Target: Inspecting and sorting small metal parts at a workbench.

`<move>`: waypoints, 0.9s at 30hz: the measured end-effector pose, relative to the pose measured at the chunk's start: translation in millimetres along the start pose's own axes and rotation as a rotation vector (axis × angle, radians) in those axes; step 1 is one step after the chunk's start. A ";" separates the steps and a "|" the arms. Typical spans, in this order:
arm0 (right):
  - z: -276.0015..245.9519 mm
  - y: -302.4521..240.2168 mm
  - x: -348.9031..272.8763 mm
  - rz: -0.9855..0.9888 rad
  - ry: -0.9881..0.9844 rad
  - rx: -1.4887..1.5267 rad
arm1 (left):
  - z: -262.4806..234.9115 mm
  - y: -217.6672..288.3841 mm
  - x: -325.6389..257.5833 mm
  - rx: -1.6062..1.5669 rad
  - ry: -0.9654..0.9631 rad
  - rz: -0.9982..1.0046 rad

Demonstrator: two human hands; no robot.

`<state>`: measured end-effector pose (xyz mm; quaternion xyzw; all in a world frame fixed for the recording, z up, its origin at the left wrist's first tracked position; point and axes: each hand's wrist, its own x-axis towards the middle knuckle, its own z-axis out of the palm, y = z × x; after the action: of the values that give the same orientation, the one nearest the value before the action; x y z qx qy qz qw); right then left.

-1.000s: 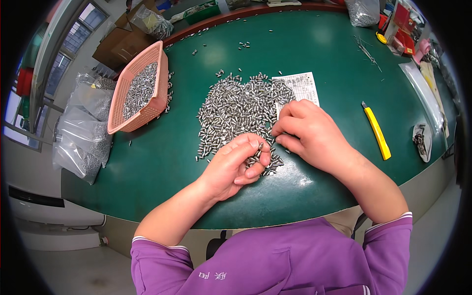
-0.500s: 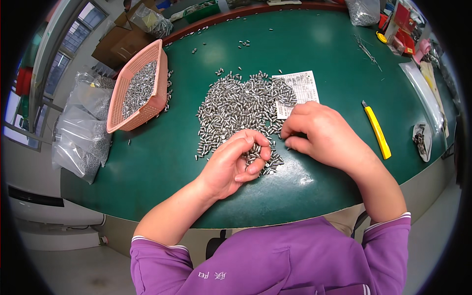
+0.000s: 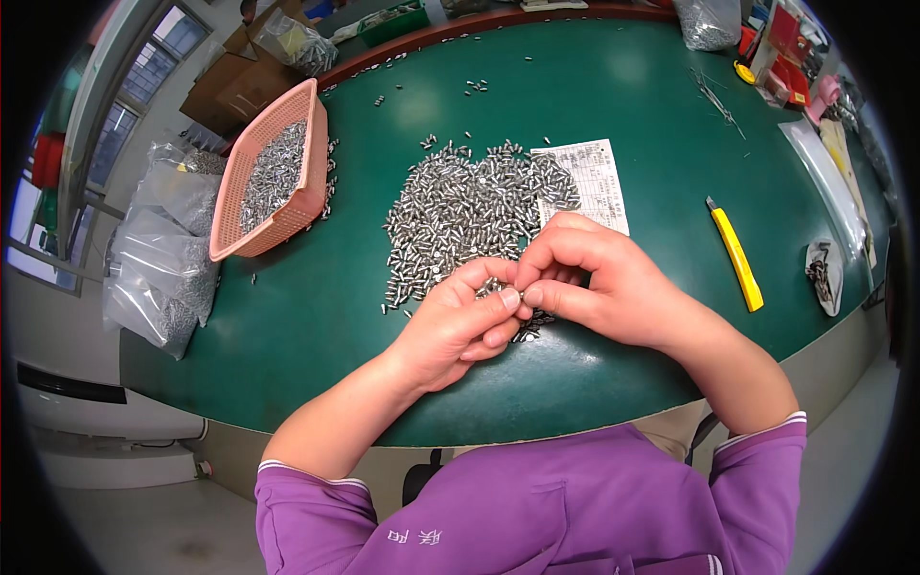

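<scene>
A wide heap of small silvery metal pins [image 3: 455, 211] lies on the green table, partly over a printed paper sheet [image 3: 599, 182]. At the near edge of the heap, my left hand [image 3: 460, 321] is cupped with its fingers curled, and some pins show inside it. My right hand [image 3: 594, 278] has come against it, thumb and forefinger pinched together at the left thumb tip. A small metal piece seems to sit between these fingertips, largely hidden by them. A few pins lie on the table below the hands.
To the left stands a pink plastic basket [image 3: 311, 182] of similar pins, beside clear bags [image 3: 158, 278] of them. A yellow utility knife [image 3: 736, 254] lies at the right, near a small white pouch [image 3: 822, 278] with dark pieces. Thin wires [image 3: 717, 101] lie farther back.
My right hand has moved left from the heap's right edge to meet my left hand's fingertips. My left thumb has closed toward the fingers. The paper sheet has shifted slightly.
</scene>
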<state>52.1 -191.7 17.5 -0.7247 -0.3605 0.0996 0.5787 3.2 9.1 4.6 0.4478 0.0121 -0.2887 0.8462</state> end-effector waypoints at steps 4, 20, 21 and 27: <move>2.1 0.7 1.0 0.023 0.031 0.042 | -0.8 0.3 -0.6 -0.021 -0.008 0.013; -2.8 19.3 -0.7 -0.229 -0.004 -0.670 | -2.1 0.8 1.7 -0.011 -0.008 0.020; -1.8 20.4 -0.9 -0.242 0.012 -0.715 | -2.1 0.8 1.7 -0.009 -0.009 0.019; -2.9 12.9 3.7 -0.160 0.060 -0.421 | 1.0 0.6 1.0 -0.003 0.008 0.055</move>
<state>61.6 -192.4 7.7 -0.8012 -0.4125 -0.0456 0.4311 4.1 8.2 5.4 0.4479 0.0036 -0.2635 0.8544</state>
